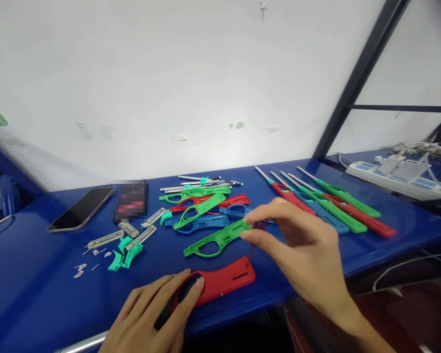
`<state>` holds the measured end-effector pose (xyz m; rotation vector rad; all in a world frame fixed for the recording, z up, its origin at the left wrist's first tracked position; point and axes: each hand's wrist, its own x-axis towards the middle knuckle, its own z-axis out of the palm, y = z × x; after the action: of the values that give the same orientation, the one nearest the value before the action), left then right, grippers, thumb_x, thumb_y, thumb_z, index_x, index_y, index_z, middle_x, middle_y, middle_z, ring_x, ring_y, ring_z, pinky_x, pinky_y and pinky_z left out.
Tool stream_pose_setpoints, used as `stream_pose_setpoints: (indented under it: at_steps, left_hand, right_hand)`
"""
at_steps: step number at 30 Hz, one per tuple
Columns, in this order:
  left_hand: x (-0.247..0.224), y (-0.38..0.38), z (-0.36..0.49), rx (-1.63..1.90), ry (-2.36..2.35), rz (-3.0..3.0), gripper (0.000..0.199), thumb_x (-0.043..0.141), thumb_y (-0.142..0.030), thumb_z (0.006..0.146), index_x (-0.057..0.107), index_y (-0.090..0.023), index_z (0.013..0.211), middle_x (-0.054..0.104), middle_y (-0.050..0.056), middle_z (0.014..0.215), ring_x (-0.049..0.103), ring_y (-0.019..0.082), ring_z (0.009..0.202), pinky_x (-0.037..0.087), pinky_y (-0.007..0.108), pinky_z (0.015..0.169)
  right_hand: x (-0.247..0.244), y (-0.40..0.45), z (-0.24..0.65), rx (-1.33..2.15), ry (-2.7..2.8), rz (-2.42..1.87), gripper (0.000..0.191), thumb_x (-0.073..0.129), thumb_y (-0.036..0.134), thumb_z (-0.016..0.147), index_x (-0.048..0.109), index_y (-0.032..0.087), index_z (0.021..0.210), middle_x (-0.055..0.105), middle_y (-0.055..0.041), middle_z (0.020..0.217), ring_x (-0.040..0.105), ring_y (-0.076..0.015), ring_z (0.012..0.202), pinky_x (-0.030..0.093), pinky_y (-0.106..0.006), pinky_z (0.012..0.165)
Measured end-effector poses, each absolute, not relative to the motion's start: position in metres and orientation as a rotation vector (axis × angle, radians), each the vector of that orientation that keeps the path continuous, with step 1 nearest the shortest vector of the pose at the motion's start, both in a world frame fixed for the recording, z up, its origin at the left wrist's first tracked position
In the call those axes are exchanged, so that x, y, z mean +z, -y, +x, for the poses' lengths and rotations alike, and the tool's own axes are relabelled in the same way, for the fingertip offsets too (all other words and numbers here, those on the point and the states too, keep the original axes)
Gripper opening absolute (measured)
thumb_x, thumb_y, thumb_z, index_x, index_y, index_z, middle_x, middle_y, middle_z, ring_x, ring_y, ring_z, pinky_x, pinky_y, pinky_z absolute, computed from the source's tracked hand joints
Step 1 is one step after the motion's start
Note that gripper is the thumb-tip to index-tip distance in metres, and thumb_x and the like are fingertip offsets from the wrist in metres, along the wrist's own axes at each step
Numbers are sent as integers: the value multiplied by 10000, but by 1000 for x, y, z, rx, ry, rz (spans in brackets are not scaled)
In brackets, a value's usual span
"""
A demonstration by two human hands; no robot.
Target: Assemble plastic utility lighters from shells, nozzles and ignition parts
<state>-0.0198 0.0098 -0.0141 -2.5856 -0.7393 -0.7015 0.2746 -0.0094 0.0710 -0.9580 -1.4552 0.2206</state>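
Observation:
My left hand [156, 311] grips a red lighter [226, 284], a long-nosed gas lighter lying on the table's front edge; its fingers wrap the trigger loop. A metal tube [86, 343] pokes out to the left beneath this hand, in line with the lighter. Above the lighter's right end, my right hand [303, 255] pinches a small screwdriver [260, 224] with a dark reddish handle. Its thin shaft points down to a hole near the lighter's end; whether a screw sits there I cannot tell. Just behind lies an open green lighter shell [216, 240].
Several finished-looking lighters [338, 206] lie at the right. Coloured half shells [202, 208] and metal tubes [191, 186] are piled mid-table. Clear fuel tanks [105, 240], teal triggers [127, 255] and tiny parts [80, 269] lie left, near a phone [81, 208]. A power strip [397, 179] stands far right.

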Motion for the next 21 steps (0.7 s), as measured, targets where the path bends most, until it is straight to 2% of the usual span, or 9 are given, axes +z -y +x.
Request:
stream_pose_setpoints:
  at_steps: [3,6,8,10,12,15,18,21]
  left_hand:
    - [-14,-8,-20,-697,744,-2590,571,427,-198,1090,508,-342,1637,707,34,1492,724,230,1223,617,322,933]
    - [-14,-7,-21,-698,766,-2587,565,416,-212,1097,509,-356,1636,705,30,1499,728,230,1214,617,320,923]
    - [-13,-7,-20,-695,766,-2590,566,417,-214,1096,506,-351,1638,706,30,1497,726,231,1218,613,325,932]
    - [-12,-7,-19,-691,753,-2598,575,428,-202,1088,501,-339,1641,707,31,1495,721,233,1230,607,328,945]
    - [-11,-7,-18,-692,749,-2605,589,445,-186,1075,495,-327,1645,710,30,1488,720,233,1233,602,330,956]
    - [-10,-6,-19,-692,759,-2611,609,459,-178,1060,482,-320,1652,712,28,1483,719,237,1233,595,345,969]
    - [-11,-5,-20,-674,754,-2614,621,459,-172,1053,472,-313,1658,705,22,1494,711,239,1248,588,358,977]
    - [-11,-4,-20,-648,776,-2621,623,474,-172,1048,482,-321,1652,702,17,1499,703,240,1261,587,360,978]
  right_hand:
    - [74,11,278,374,1482,-918,90,838,225,959,842,306,998,828,12,914,759,-184,820,643,-306,747]
    - [73,14,283,543,1601,-743,194,695,171,1048,854,282,1038,859,-21,933,809,-202,826,680,-330,746]
    - [71,14,285,652,1641,-616,271,598,168,1098,843,280,1123,862,-43,971,815,-211,865,691,-357,772]
    - [70,13,285,711,1624,-614,256,595,216,1110,828,296,1181,849,-59,1045,799,-223,966,685,-390,846]
    - [70,13,283,677,1595,-684,132,735,331,1045,842,303,1117,813,-69,1093,753,-246,1064,658,-413,917]
    - [72,12,278,526,1519,-752,95,914,373,891,856,306,924,756,-37,932,697,-222,932,621,-350,798]
    - [71,11,277,401,1439,-814,48,862,263,940,856,310,931,741,-2,804,663,-187,780,583,-315,693]
    - [70,8,283,356,1418,-881,140,722,239,1042,828,289,967,783,-9,881,710,-184,833,602,-310,738]
